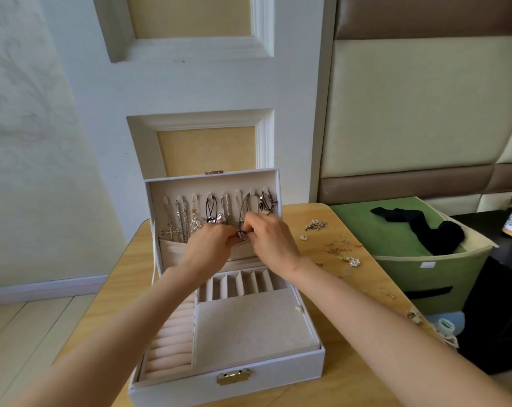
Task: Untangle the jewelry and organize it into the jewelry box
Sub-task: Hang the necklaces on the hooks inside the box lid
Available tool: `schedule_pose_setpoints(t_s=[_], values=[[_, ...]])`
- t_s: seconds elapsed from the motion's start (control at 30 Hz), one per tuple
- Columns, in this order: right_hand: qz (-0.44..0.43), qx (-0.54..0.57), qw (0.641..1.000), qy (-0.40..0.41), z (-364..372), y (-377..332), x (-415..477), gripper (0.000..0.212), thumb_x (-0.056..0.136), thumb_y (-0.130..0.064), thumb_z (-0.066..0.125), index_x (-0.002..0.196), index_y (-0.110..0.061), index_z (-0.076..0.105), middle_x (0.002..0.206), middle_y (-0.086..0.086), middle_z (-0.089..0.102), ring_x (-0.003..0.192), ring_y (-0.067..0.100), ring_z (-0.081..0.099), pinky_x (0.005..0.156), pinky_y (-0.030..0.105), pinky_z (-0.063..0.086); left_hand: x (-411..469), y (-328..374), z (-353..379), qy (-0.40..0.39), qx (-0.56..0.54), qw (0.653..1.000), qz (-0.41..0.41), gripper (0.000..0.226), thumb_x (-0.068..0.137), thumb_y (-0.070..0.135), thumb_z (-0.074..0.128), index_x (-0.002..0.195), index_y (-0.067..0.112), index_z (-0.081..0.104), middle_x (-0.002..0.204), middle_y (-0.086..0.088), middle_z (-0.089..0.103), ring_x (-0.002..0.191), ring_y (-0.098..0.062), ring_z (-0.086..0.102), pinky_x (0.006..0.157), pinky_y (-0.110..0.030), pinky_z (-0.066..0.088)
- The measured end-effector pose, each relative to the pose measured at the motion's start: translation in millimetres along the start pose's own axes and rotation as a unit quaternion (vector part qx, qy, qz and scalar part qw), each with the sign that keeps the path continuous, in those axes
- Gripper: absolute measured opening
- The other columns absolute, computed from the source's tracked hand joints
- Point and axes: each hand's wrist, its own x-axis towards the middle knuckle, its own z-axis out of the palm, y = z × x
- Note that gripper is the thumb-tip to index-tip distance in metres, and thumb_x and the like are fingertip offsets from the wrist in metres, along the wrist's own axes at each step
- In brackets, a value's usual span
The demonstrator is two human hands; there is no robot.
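My left hand (210,245) and right hand (271,240) pinch the cord (242,212) hanging at the lid's (210,175) right; a hard tug could unhook it or tangle nearby chains (227,205).

The one view comes from a wide-angle camera worn on the person's head, at the near edge of the wooden table (125,259). It faces forward and down, close enough that the open jewelry box (278,370) fills the centre. The white door (190,83) rises at the far side; a green bin (425,277) sits at the right edge.
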Motion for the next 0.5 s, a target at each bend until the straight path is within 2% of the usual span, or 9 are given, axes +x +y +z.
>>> schedule_pose_setpoints(t_s=[0.1,0.2,0.27,0.3,0.33,0.43,0.5], values=[[0.019,-0.033,0.999,-0.021,0.2,1.3,-2.3,0.017,0.076,0.009,0.061,0.082,-0.006,0.065,0.074,0.012,0.063,0.074,0.029,0.056,0.077,0.038,0.045,-1.2,1.5,0.7,0.046,-0.036,0.998,-0.029,0.016,0.096,0.016,0.048,0.104,0.011,0.060,0.085,-0.012,0.068,0.078,-0.034,0.064,0.064,-0.039,0.050],[-0.019,-0.039,0.997,-0.069,-7.4,6.8,0.3,0.011,0.084,-0.010,0.059,0.081,-0.010,0.069,0.077,0.010,0.063,0.081,0.026,0.051,0.074,0.031,0.029,1.8,3.2,4.7,0.054,0.001,0.998,-0.036,0.016,0.095,0.022,0.051,0.107,0.013,0.054,0.090,-0.010,0.068,0.085,-0.034,0.062,0.058,-0.032,0.038],[-0.076,-0.068,0.991,-0.081,-11.3,9.9,-2.2,0.032,0.089,-0.030,0.050,0.070,-0.011,0.068,0.071,0.002,0.066,0.078,0.022,0.049,0.070,0.032,0.022,2.4,5.4,5.6,0.043,0.040,0.998,-0.026,0.016,0.095,0.023,0.050,0.108,0.014,0.054,0.095,-0.008,0.068,0.089,-0.032,0.062,0.060,-0.031,0.035],[-0.092,-0.084,0.989,-0.079,-13.0,10.6,-4.4,0.037,0.089,-0.034,0.046,0.067,-0.012,0.067,0.068,0.000,0.066,0.076,0.021,0.049,0.069,0.032,0.021,2.0,6.5,6.0,0.038,0.054,0.998,-0.018,0.015,0.095,0.020,0.049,0.108,0.016,0.055,0.098,-0.008,0.067,0.091,-0.031,0.062,0.061,-0.030,0.035],[-0.108,-0.097,0.986,-0.077,-14.0,11.5,-6.0,0.037,0.088,-0.032,0.044,0.067,-0.013,0.068,0.067,-0.001,0.065,0.075,0.021,0.049,0.069,0.032,0.022,0.8,7.6,6.2,0.033,0.062,0.997,-0.009,0.016,0.095,0.018,0.048,0.108,0.017,0.057,0.101,-0.006,0.067,0.093,-0.030,0.061,0.062,-0.030,0.035],[-0.131,-0.118,0.980,-0.090,-8.6,15.7,-10.3,0.017,0.079,-0.007,0.054,0.077,-0.007,0.072,0.076,0.006,0.063,0.080,0.028,0.054,0.073,0.034,0.030,-4.1,10.0,6.5,0.017,0.077,0.997,0.014,0.022,0.094,0.017,0.046,0.109,0.020,0.062,0.112,0.001,0.062,0.099,-0.027,0.060,0.067,-0.030,0.039],[-0.130,-0.091,0.985,-0.070,-7.2,17.2,-11.9,0.021,0.077,0.002,0.059,0.089,-0.007,0.073,0.083,0.008,0.067,0.082,0.027,0.059,0.077,0.032,0.038,-5.8,11.5,6.1,-0.002,0.094,0.995,0.026,0.026,0.094,0.022,0.043,0.111,0.016,0.061,0.113,-0.001,0.056,0.093,-0.027,0.060,0.067,-0.031,0.042]])
